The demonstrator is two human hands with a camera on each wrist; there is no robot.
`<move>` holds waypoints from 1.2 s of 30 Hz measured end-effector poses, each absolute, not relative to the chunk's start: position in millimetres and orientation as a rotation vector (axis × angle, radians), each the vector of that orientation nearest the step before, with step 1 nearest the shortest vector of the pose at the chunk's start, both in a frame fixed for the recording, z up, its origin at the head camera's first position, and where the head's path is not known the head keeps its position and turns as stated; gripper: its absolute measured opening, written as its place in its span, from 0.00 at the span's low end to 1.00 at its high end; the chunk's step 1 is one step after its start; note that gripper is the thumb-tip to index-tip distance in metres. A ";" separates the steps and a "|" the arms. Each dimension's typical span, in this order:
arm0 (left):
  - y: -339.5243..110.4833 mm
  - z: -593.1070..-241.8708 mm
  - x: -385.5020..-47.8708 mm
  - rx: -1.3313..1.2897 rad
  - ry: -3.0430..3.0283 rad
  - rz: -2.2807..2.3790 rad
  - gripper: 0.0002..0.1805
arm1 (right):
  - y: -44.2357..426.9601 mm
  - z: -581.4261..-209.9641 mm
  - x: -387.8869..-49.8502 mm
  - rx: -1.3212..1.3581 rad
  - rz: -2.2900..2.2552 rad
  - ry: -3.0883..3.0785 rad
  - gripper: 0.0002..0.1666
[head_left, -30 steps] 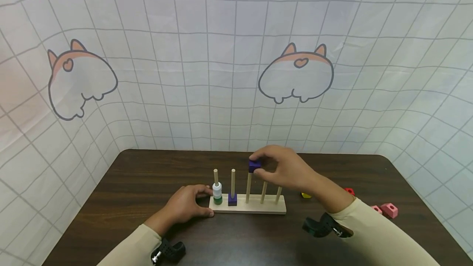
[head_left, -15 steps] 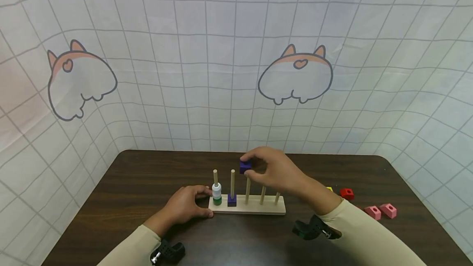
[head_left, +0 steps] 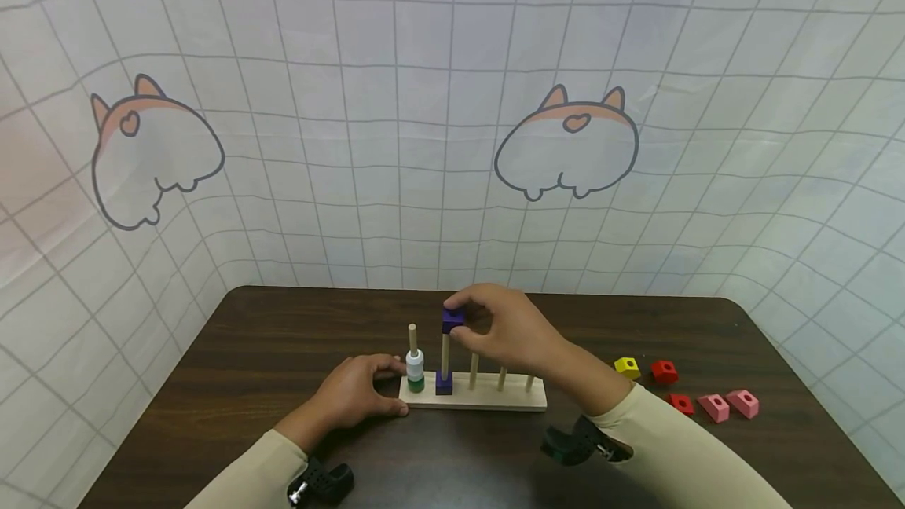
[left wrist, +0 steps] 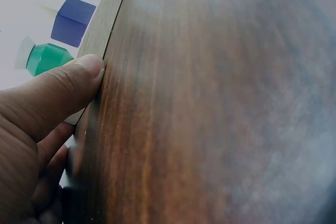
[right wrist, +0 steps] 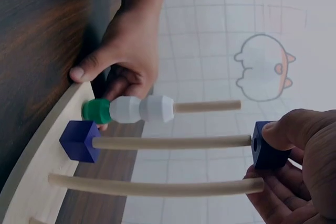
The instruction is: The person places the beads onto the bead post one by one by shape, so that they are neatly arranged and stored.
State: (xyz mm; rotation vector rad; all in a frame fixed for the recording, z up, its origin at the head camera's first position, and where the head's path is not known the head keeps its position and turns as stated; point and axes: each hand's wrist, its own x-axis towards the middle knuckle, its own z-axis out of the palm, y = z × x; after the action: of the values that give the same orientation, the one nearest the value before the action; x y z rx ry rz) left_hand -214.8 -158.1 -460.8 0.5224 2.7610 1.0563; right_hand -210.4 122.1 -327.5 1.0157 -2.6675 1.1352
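Observation:
A wooden peg board [head_left: 495, 399] with several upright pegs lies on the table. Its leftmost peg carries a green bead [right wrist: 96, 111] at the bottom and two white beads [right wrist: 142, 109] above it. On the second peg a purple cube [head_left: 444, 385] sits at the base. My right hand [head_left: 505, 332] pinches another purple cube [right wrist: 266, 148] between thumb and fingers, at the tip of that second peg, its hole facing the peg. My left hand [head_left: 357, 393] grips the left end of the board, thumb on the near edge and fingers behind.
To the right of the board lie loose blocks with holes: a yellow one [head_left: 626, 368], two red ones, one of them a red block [head_left: 665, 371], and two pink ones, including a pink block [head_left: 744, 404]. A gridded cloth [head_left: 353, 179] hangs behind the dark table [head_left: 297, 320].
My right hand has carried the purple cube leftward, from the third peg's tip to the second peg's tip. Loose blocks at the right have come into view. The left hand stays put.

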 end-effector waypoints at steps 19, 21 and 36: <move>-159.4 -463.7 -216.7 0.515 2.757 1.068 0.29 | 101.6 -333.1 -200.2 0.859 1.111 -2.647 0.19; -159.3 -464.0 -216.5 0.516 2.755 1.071 0.29 | 101.4 -333.3 -199.7 0.836 1.112 -2.655 0.18; -159.1 -462.8 -216.6 0.523 2.753 1.077 0.29 | 96.2 -362.3 -191.4 0.678 1.214 -2.666 0.20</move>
State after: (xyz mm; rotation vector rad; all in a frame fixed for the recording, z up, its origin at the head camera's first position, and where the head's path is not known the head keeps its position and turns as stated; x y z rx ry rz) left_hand -216.6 -159.1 -462.8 0.5230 2.7526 1.0766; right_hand -191.4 96.2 -362.3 0.6780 -2.6664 1.2139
